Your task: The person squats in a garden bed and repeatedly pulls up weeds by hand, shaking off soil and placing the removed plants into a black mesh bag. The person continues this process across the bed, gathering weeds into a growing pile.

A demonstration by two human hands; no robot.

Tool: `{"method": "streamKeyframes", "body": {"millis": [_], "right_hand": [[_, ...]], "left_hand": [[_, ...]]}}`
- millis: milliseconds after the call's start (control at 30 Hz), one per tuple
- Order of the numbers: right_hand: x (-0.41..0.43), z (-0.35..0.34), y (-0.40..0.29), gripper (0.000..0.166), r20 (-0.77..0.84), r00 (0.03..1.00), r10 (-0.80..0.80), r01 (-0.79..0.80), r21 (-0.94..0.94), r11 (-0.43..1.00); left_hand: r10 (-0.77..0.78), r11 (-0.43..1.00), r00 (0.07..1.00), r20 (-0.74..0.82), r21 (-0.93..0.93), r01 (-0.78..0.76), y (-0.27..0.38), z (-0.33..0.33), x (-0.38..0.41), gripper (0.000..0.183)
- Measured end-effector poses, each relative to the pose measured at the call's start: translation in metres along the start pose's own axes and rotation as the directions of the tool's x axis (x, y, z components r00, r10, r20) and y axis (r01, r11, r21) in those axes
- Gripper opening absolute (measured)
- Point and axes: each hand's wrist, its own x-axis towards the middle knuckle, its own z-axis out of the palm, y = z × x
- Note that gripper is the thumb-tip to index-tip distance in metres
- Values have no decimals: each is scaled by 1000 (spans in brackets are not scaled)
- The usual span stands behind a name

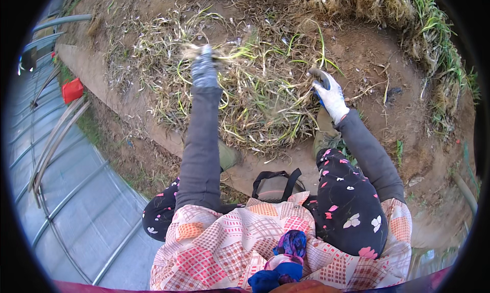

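Observation:
My left hand [203,65], in a grey glove, reaches out over the litter of stalks and is closed around a small bunch of rooted green-leaved plants [233,54], blurred by motion. Lower down at the right, my right hand [325,92], in a white glove with dark fingertips, has thumb and fingers curved apart at the edge of the heap; I see nothing held in it. Between and around both hands lies a wide heap of loose dry leaves and stalks [268,101] on the soil.
Bundled rooted plants [367,5] are stacked at the top right, continuing down the right side. A plastic-covered hoop frame [84,189] and a red object [72,90] are at the left. A black-strapped item [273,189] lies between my knees. My boots touch the heap's near edge.

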Motion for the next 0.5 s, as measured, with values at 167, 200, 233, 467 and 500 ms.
{"method": "streamKeyframes", "body": {"millis": [167,200,233,467,500], "right_hand": [[-2,2,-2,38,-154,986,-70,87,103,991],[-2,0,-1,39,-165,986,-38,59,123,991],[0,-3,7,39,-228,970,-84,112,110,988],[-22,-22,-8,36,-231,972,-31,35,14,999],[-25,-23,-11,35,-226,973,-34,44,39,998]], "left_hand": [[807,289,572,145,748,-597,44,-27,-32,12],[698,480,704,132,643,-597,51,-20,-44,14],[521,737,847,103,447,-508,41,-8,-60,15],[-347,356,650,676,736,-576,-52,92,-139,26],[-288,301,641,712,702,-645,-66,100,-143,25]]}}
